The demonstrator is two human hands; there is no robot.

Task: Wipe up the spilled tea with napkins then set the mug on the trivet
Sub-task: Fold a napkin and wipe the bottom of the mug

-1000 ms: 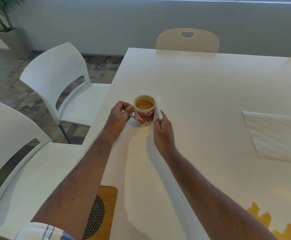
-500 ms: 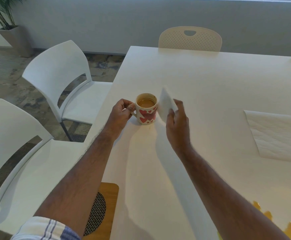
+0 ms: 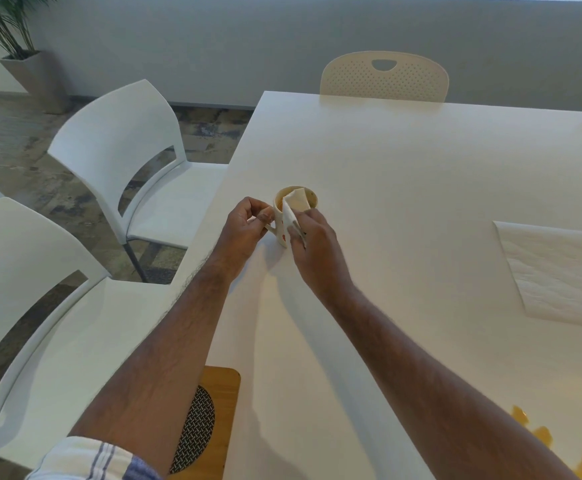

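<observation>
Your right hand (image 3: 312,242) has swung its pinched napkin (image 3: 294,211) back against the mug (image 3: 291,216), which your left hand (image 3: 244,230) steadies by the handle on the worktop (image 3: 404,188), so the puddle (image 3: 559,448) waits.

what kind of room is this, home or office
Likely an office meeting or break room: a long white table ringed by matching plastic chairs, a plain wall with a potted plant in the corner.

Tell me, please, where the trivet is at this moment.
In the head view the wooden trivet lies at the near left corner of the table, partly hidden under the left forearm, well nearer to the person than the mug.
</observation>
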